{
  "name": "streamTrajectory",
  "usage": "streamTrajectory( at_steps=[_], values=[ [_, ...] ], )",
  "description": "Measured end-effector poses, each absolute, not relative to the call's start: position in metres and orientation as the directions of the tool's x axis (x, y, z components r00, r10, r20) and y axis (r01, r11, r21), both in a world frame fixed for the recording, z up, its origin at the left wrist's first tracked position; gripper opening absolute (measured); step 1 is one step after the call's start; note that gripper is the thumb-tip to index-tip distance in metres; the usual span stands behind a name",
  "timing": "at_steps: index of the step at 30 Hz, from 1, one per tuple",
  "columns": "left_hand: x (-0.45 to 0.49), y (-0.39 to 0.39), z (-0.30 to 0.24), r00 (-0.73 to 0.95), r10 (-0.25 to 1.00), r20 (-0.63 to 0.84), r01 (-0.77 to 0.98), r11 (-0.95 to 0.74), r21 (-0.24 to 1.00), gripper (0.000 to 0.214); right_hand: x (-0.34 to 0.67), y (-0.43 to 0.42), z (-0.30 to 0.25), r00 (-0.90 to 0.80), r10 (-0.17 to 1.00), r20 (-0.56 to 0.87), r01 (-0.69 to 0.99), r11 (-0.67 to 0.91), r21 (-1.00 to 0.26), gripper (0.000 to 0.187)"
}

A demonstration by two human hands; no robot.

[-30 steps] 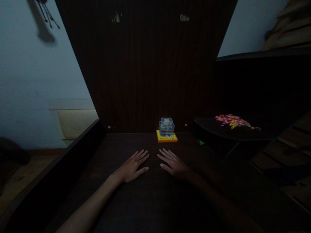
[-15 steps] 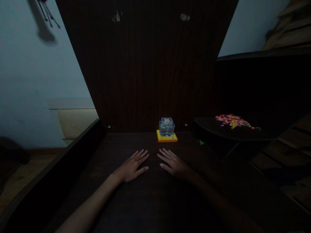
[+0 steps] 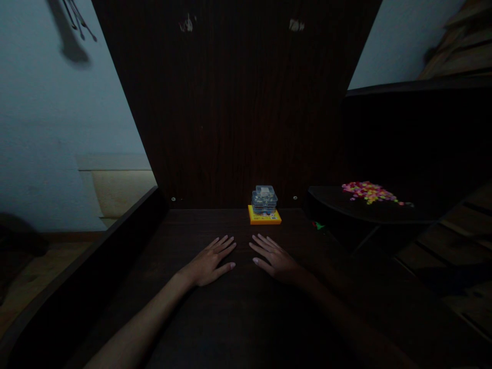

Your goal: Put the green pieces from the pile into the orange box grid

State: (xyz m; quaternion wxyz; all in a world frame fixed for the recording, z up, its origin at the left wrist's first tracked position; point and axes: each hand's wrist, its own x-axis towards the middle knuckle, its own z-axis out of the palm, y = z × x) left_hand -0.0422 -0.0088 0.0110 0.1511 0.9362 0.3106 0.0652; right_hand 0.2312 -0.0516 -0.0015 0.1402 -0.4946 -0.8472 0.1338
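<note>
Head view at frame centre: left hand (image 3: 209, 264) and right hand (image 3: 277, 261) lie flat on the dark surface (image 3: 238, 318), fingers spread, grasping nothing. Just above them, clear boxes (image 3: 264, 199) sit stacked on an orange pack (image 3: 264, 218); its writing is unreadable.

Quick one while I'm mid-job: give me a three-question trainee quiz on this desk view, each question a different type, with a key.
1. True or false: the left hand and right hand both lie flat and open on the dark desk, holding nothing.
2. What do the stacked clear plastic boxes rest on? A) the heap of coloured beads B) an orange box C) the right hand
3. Fill in: the heap of coloured beads lies on a dark rounded shelf on the person's ____ side.

Key:
1. True; fingers are spread on the desk, palms down.
2. B; the orange box sits at the desk's far edge, against the back panel.
3. Right.
</note>
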Motion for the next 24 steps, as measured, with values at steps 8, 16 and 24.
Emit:
streamTrajectory(
  at_steps=[8,16,24],
  values=[
    [-0.0422,-0.0072,0.0083,0.804,0.594,0.033,0.554,-0.769,0.32,0.064,0.2313,-0.0514,-0.0007,-0.47,0.878,0.092,0.804,0.469,-0.366,0.055],
    [-0.0419,-0.0067,0.0079,0.803,0.594,0.036,0.553,-0.767,0.327,0.065,0.2328,-0.05,-0.0057,-0.472,0.874,0.115,0.797,0.479,-0.369,0.054],
    [-0.0436,-0.0059,0.0047,0.809,0.585,0.068,0.54,-0.783,0.309,0.063,0.2324,-0.05,-0.0057,-0.472,0.874,0.119,0.793,0.48,-0.376,0.053]
  ],
)
